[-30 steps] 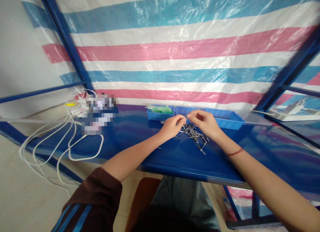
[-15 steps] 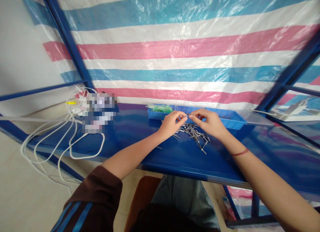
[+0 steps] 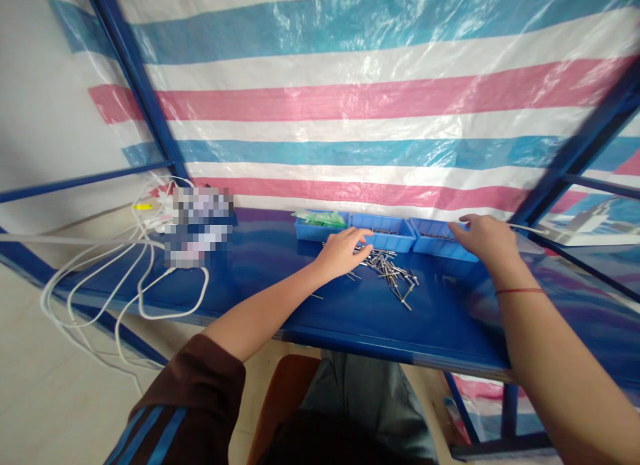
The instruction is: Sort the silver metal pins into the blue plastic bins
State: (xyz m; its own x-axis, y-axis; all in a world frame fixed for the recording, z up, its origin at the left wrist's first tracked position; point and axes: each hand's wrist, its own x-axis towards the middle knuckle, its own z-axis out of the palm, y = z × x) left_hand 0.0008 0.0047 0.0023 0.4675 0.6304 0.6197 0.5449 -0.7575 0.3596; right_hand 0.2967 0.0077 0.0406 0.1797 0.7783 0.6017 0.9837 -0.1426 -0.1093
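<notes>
Resting loosely curled, the left hand [image 3: 343, 251] has its fingertips on the near-left edge of the pin pile [image 3: 390, 273], though I can't tell if it's pinching one. Right hand [image 3: 484, 239] sits spread over the right bin [image 3: 440, 241], holding nothing visible. Middle bin [image 3: 384, 228] is just beyond the pins, white cables [image 3: 125, 285] far left on the bench [image 3: 350, 311].

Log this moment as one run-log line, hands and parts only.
left hand: on pin pile | right hand: over right blue tray | grip: cannot tell | surface: blue bench
</notes>
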